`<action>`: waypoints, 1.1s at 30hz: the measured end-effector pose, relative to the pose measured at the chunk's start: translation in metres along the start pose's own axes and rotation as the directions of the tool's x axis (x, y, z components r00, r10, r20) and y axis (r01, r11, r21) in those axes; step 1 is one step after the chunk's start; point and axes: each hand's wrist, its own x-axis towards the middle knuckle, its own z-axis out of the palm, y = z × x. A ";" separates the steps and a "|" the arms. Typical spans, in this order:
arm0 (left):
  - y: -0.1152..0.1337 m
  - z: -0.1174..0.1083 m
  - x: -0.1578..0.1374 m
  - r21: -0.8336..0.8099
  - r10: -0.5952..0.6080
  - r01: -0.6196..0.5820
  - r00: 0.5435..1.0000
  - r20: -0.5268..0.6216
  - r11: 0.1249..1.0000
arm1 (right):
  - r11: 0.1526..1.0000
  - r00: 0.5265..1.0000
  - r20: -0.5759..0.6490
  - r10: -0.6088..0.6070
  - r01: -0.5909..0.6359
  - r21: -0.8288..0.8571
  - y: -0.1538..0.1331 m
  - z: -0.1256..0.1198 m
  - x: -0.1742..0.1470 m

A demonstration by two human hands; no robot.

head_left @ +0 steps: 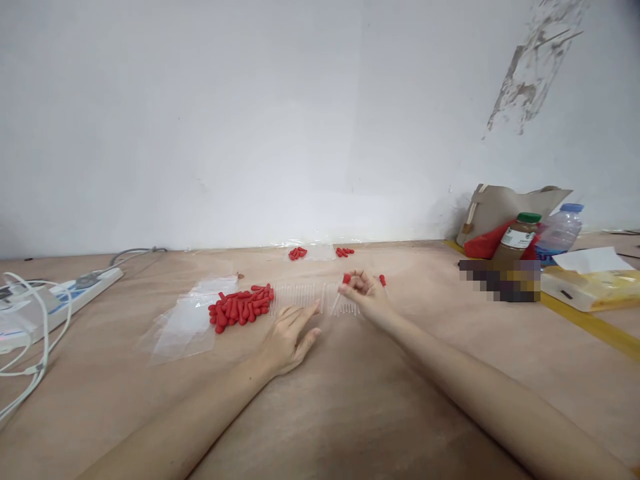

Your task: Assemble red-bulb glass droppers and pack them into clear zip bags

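Between the thumb and fingers of my right hand [367, 293] is a dropper [338, 299], a clear thin tube topped by a red rubber bulb. It tilts over a row of clear tubes [297, 293] lying side by side. My left hand [290, 339] rests by the near ends of that row, fingers stretched and thumb apart, holding nothing. Left of it lies a pile of red rubber bulbs [240, 308]. Another red-topped dropper [383, 281] lies just beyond my right hand, partly hidden by it.
Clear plastic bags [187, 327] lie left of the pile. Bagged red bulbs [297, 253] sit near the wall. A power strip [60, 310] with white cables is at far left. At right stand a green-capped bottle [520, 237], a water bottle [563, 233], a bag [500, 208] and a yellow packet [593, 290].
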 end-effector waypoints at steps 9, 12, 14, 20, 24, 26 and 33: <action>-0.005 -0.003 0.004 0.067 -0.148 0.143 0.987 0.069 0.987 | 0.659 0.898 -0.399 0.184 -0.414 -0.629 0.027 -0.116 0.043; -0.003 -0.003 0.005 0.076 -0.155 0.149 0.984 0.084 0.986 | 0.606 0.890 -0.412 0.194 -0.439 -0.663 0.044 -0.122 0.038; -0.003 -0.003 0.005 0.081 -0.159 0.152 0.983 0.092 0.985 | 0.580 0.893 -0.410 0.185 -0.436 -0.688 0.050 -0.121 0.037; -0.003 -0.004 0.005 0.091 -0.157 0.148 0.983 0.098 0.985 | 0.536 0.910 -0.379 0.169 -0.407 -0.740 0.052 -0.120 0.037; -0.003 -0.004 0.005 0.100 -0.153 0.144 0.983 0.098 0.985 | 0.526 0.909 -0.391 0.142 -0.404 -0.748 0.055 -0.124 0.037; -0.003 -0.004 0.005 0.102 -0.150 0.140 0.984 0.095 0.985 | 0.528 0.909 -0.398 0.125 -0.401 -0.749 0.055 -0.124 0.036; -0.004 -0.003 0.004 0.100 -0.141 0.131 0.985 0.096 0.986 | 0.479 0.940 -0.302 0.159 -0.341 -0.809 0.031 -0.114 0.033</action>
